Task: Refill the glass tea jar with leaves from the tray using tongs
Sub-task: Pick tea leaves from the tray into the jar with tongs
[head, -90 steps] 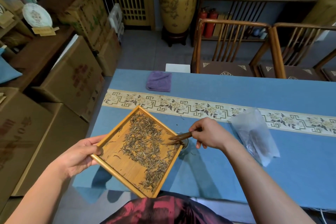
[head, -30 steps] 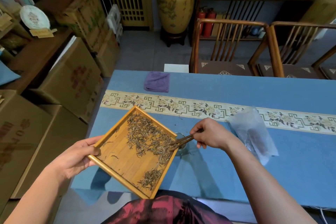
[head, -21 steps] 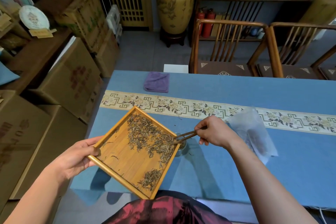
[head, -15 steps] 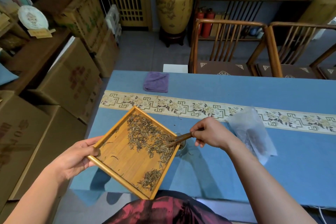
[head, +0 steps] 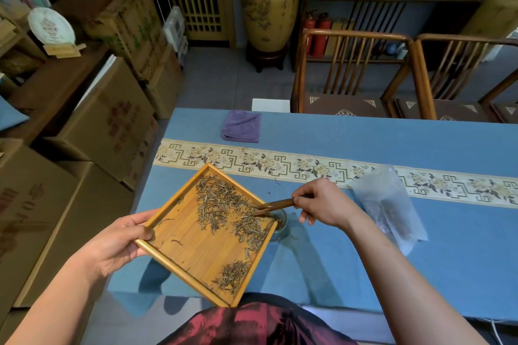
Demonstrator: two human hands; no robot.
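A square bamboo tray (head: 196, 244), flat with a low raised rim and a fine straight grain, is held over the near left corner of the desk (head: 364, 274), which wears a matte blue cloth crossed by a cream patterned band. Thin, dry, needle-shaped tea leaves (head: 221, 204) lie on the tray in a loose drift toward its far and right side, with a small separate clump at its near corner. The glass tea jar (head: 281, 225), round and clear, stands on the desk just beyond the tray's right corner, mostly hidden by the rim.

Compared with half a second ago, the wooden tongs (head: 276, 204) reach a little further, their tips now over the tray's right corner at the jar's mouth; the leaves lie much as before.

The left hand (head: 117, 241) grips the tray's left corner, thumb on top. The right hand (head: 325, 206), to the right of the tray, pinches the tongs with curled fingers, blades nearly together.
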